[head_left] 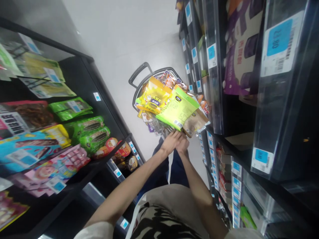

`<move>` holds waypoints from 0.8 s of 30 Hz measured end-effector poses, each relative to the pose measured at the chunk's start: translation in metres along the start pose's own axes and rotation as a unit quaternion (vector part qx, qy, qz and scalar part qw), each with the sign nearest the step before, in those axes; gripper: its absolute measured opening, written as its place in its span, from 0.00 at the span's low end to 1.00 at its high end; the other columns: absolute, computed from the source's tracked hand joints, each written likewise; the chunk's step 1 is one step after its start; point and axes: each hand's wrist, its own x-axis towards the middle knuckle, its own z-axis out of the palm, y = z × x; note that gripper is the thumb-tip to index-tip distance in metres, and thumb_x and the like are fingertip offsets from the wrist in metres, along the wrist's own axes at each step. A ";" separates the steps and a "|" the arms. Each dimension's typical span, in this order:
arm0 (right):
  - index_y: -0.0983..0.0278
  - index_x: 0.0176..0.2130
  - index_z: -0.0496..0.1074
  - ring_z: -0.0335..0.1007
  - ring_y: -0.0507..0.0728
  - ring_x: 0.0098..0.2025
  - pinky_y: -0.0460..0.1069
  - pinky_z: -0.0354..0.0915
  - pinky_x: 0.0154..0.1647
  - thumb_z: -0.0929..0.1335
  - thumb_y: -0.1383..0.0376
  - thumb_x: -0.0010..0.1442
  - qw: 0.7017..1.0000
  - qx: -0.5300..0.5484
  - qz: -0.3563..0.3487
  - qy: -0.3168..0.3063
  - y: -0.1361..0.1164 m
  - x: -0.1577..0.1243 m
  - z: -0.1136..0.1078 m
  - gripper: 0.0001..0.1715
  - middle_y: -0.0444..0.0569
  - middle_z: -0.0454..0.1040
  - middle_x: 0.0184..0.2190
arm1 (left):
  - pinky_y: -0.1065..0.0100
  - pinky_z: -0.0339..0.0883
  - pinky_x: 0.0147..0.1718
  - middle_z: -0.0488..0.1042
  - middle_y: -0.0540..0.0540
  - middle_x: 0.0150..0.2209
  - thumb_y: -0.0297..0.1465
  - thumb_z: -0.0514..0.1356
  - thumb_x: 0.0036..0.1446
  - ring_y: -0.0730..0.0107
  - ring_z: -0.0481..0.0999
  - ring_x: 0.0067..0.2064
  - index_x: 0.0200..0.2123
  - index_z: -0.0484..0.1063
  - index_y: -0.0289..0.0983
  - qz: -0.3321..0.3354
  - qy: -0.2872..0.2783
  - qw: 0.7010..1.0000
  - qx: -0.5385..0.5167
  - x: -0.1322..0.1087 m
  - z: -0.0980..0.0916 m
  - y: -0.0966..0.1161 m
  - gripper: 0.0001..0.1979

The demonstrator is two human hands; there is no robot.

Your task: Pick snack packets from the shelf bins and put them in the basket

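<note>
Both my hands meet low in the aisle, over a shopping basket (136,79) full of snack packets. My left hand (171,142) lies with fingers stretched toward the bottom edge of a lime-green packet (177,109). My right hand (183,144) is curled beside it, gripping the lower end of a brown packet (195,122). A yellow packet (155,95) lies on top of the pile to the left of the green one. Several smaller packets fill the basket under them.
Black shelves stand on both sides. The left shelf (104,109) carries green, blue and pink snack bags. The right shelves (216,99) hold clear dividers, blue price tags and a purple packet (239,49). Pale floor (129,39) runs down the aisle beyond the basket.
</note>
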 end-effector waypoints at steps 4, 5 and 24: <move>0.80 0.57 0.68 0.77 0.63 0.44 0.50 0.66 0.45 0.64 0.65 0.65 0.999 -0.029 0.004 0.017 0.007 0.001 0.011 0.26 0.68 0.78 0.44 | 0.43 0.56 0.64 0.65 0.37 0.64 0.17 0.43 0.64 0.52 0.58 0.68 0.67 0.61 0.44 0.037 -0.090 0.976 0.194 0.017 -0.005 0.005 0.32; 0.82 0.58 0.67 0.77 0.63 0.43 0.51 0.67 0.44 0.64 0.65 0.64 0.999 -0.033 0.000 0.022 0.009 0.001 0.014 0.28 0.69 0.78 0.44 | 0.42 0.58 0.62 0.64 0.37 0.65 0.17 0.42 0.65 0.51 0.59 0.68 0.67 0.61 0.45 0.041 -0.105 0.967 0.227 0.019 -0.005 0.006 0.32; 0.63 0.46 0.73 0.73 0.58 0.52 0.52 0.71 0.53 0.68 0.61 0.54 0.862 0.484 0.117 0.090 0.041 -0.036 -0.007 0.18 0.53 0.76 0.50 | 0.54 0.68 0.47 0.77 0.34 0.48 0.16 0.51 0.62 0.51 0.75 0.52 0.53 0.76 0.34 -0.006 -0.223 0.937 0.270 0.060 0.021 -0.023 0.21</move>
